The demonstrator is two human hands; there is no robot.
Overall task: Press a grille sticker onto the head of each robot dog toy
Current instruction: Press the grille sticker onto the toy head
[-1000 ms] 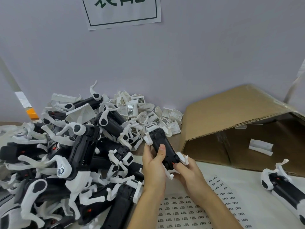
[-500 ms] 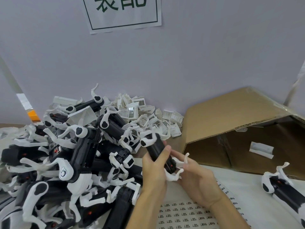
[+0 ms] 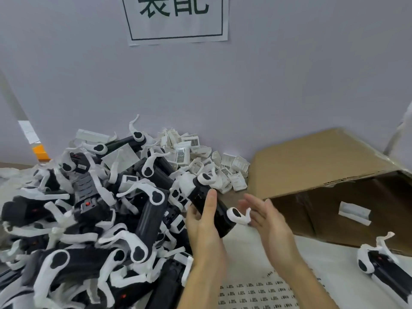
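My left hand [image 3: 206, 228] grips a black robot dog toy [image 3: 211, 204] with white legs, held slanted above the table, its thumb lying along the black body. My right hand [image 3: 267, 221] is beside the toy's lower end with straight fingers, touching or nearly touching a white leg [image 3: 238, 216]. A sheet of small printed stickers [image 3: 256, 293] lies flat on the table below my wrists. No sticker is visible on my fingers.
A big heap of black and white robot dogs [image 3: 89, 219] fills the left. Behind it lie several white head parts [image 3: 196, 157], some with grilles. An open cardboard box [image 3: 330, 186] lies on its side at right. One more dog [image 3: 383, 270] lies at far right.
My right hand has let go of the toy's lower end and opened beside it. The toy has turned in my left hand and shifted slightly right.
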